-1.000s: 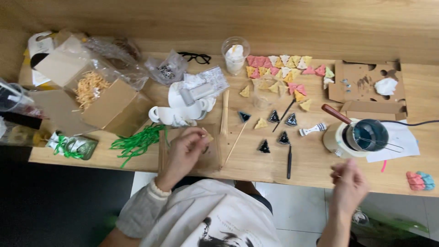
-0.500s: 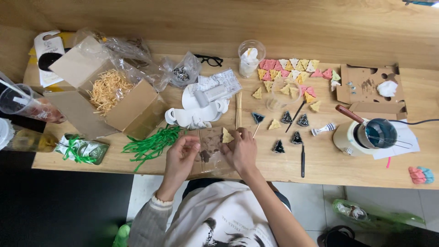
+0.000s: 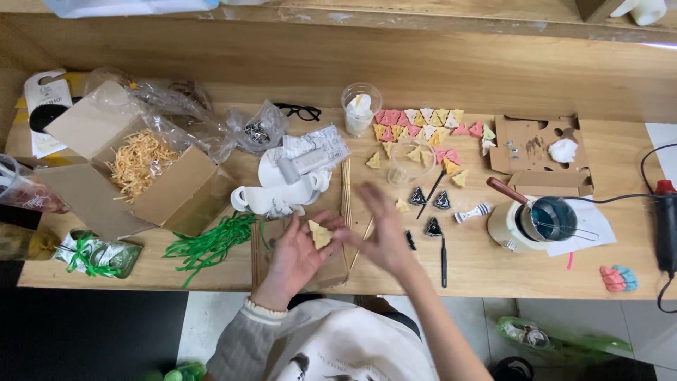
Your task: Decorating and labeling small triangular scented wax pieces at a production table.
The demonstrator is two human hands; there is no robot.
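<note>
My left hand (image 3: pixel 296 255) holds a small yellow tree-shaped piece (image 3: pixel 319 234) between thumb and fingers, just above the table's near edge. My right hand (image 3: pixel 381 229) hovers beside it, blurred, fingers spread, holding nothing. Thin wooden sticks (image 3: pixel 345 194) lie upright on the table between the hands and a white cup-shaped holder (image 3: pixel 275 200). Small black tree-shaped pieces (image 3: pixel 442 201) lie just right of my right hand, and many pink, yellow and white ones (image 3: pixel 416 127) sit farther back.
An open cardboard box of straw filler (image 3: pixel 144 166) stands at left, with green ribbon shreds (image 3: pixel 208 243) beside it. A pot of dark liquid (image 3: pixel 543 220), black tweezers (image 3: pixel 443 261), a clear cup (image 3: pixel 360 109), glasses (image 3: pixel 300 111) and a glue gun (image 3: pixel 665 215) lie around.
My right hand came in from the table's right edge to the middle, then lifted off the yellow piece and spread open. The left hand keeps the piece. The camera moved closer.
</note>
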